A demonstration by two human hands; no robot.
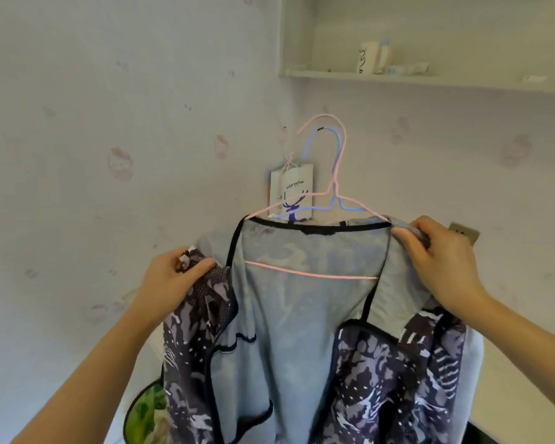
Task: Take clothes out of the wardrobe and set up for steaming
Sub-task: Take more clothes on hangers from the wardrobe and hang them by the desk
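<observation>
A patterned purple jacket (302,331) with a grey mesh lining hangs open in front of me on a pink wire hanger (329,184). A blue wire hanger (337,168) sits just behind the pink one. My left hand (170,283) pinches the jacket's left front panel near the shoulder. My right hand (436,261) grips the grey collar edge at the right shoulder, over the pink hanger's end. What the hanger hooks rest on cannot be made out.
A white paper bag (290,193) hangs on the wall behind the hangers. A wall shelf (398,76) at upper right carries a white cup (367,57) and small items. A wall socket (463,232) lies right of my right hand. A green object (148,411) shows at lower left.
</observation>
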